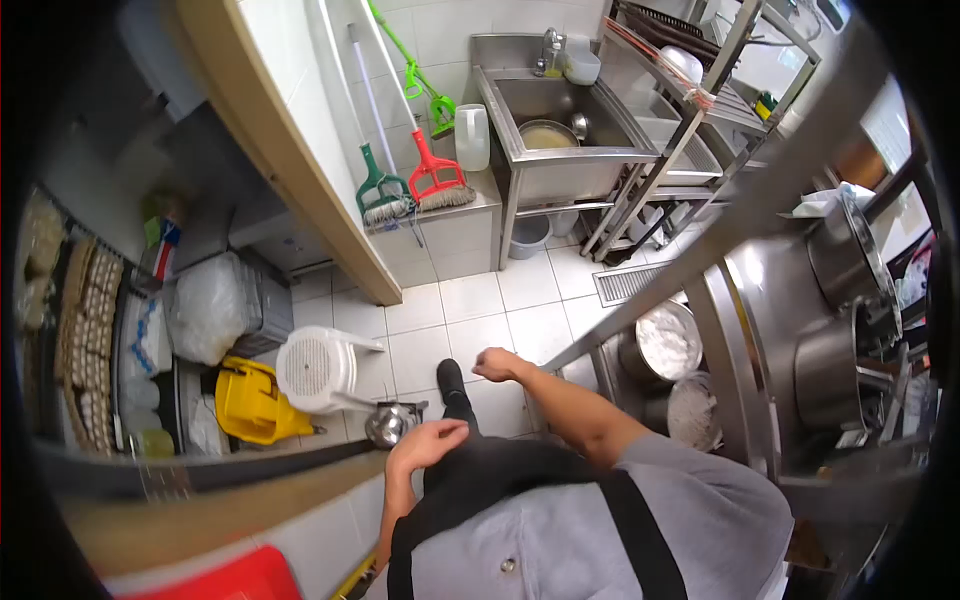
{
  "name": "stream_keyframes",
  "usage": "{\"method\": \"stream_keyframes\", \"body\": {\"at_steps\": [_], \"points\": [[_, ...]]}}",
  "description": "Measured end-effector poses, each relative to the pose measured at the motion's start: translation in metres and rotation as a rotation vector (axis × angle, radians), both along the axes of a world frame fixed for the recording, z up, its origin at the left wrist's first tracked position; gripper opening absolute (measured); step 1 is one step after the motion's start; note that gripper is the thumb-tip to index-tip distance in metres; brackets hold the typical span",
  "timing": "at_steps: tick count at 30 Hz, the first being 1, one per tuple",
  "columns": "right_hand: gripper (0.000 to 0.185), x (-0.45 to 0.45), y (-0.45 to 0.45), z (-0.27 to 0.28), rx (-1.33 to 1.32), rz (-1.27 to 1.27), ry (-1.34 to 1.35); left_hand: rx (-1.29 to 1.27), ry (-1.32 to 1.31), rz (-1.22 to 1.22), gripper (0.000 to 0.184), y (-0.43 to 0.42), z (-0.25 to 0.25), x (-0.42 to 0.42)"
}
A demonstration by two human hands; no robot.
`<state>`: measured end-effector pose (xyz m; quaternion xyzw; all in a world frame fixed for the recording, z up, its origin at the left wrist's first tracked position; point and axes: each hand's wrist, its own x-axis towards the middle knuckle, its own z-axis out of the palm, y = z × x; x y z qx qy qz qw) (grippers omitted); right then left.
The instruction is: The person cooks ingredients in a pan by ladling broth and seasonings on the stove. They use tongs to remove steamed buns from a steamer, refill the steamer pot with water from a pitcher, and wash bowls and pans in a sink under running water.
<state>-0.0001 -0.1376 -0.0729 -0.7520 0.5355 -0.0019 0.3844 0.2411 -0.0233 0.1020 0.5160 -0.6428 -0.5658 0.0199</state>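
Observation:
My left hand (428,446) is held in front of the dark apron, its fingers loosely stretched out and nothing in it. A round shiny metal object (390,426) is nearest to it, low down on the left. My right hand (495,365) hangs ahead of my body over the white tiled floor (470,300). Its fingers are curled in, and I see nothing in them. Just beside that hand a black shoe (450,378) shows on the floor. Neither hand touches an object.
A white plastic stool (317,370) and a yellow mop bucket (250,402) stand left. Ahead are a steel sink (570,180), a red broom (436,170) and a green broom (380,185). Metal shelving on the right bears large pots (850,255); a white-filled container (665,340) sits lower.

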Motion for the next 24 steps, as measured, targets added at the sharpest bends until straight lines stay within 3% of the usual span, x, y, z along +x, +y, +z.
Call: {"method": "stream_keyframes", "body": {"at_steps": [1, 3, 6, 8, 10, 13, 14, 15, 16, 17, 18, 19, 22, 24], "points": [[0.041, -0.009, -0.016, -0.012, 0.003, 0.056, 0.045, -0.003, 0.052, -0.015, 0.042, -0.037, -0.007, 0.007], [0.043, -0.032, -0.045, -0.010, 0.383, -0.094, 0.139, 0.042, 0.106, 0.002, 0.043, -0.119, -0.033, 0.019], [0.042, -0.084, -0.075, -0.014, 0.429, -0.185, 0.157, -0.058, 0.174, 0.074, 0.042, -0.251, -0.029, 0.004], [0.042, -0.116, -0.094, -0.009, 0.468, -0.252, 0.170, -0.131, 0.247, 0.129, 0.042, -0.352, -0.058, -0.023], [0.037, -0.140, -0.111, -0.003, 0.449, -0.892, -0.117, -0.255, 0.277, 0.213, 0.044, -0.445, -0.049, -0.077], [0.034, -0.171, -0.126, -0.010, 0.410, -1.197, -0.282, -0.149, 0.356, 0.258, 0.047, -0.582, -0.075, -0.158], [0.033, -0.182, -0.127, -0.020, 0.425, -1.183, -0.216, -0.365, 0.251, 0.151, 0.046, -0.645, -0.120, -0.181], [0.034, -0.190, -0.123, -0.033, 0.451, -1.168, -0.161, -0.320, 0.173, 0.194, 0.048, -0.652, -0.069, -0.211], [0.038, -0.199, -0.121, -0.041, 0.469, -1.036, -0.027, -0.367, 0.301, 0.286, 0.050, -0.740, -0.180, -0.226], [0.043, -0.207, -0.113, -0.061, 0.459, -0.879, 0.080, -0.165, 0.372, 0.419, 0.057, -0.764, -0.171, -0.249], [0.045, -0.216, -0.098, -0.098, 0.427, -0.817, 0.129, -0.139, 0.340, 0.497, 0.065, -0.799, -0.180, -0.264], [0.045, -0.221, -0.096, -0.087, 0.582, -0.766, 0.143, -0.084, 0.467, 0.573, 0.071, -0.807, -0.168, -0.277], [0.045, -0.233, -0.100, 0.004, 0.650, -1.031, 0.111, -0.030, 0.310, 0.726, 0.077, -0.836, -0.165, -0.307], [0.045, -0.258, -0.108, 0.000, 0.794, -1.192, 0.113, -0.024, 0.280, 0.709, 0.078, -0.866, -0.187, -0.315]]}}
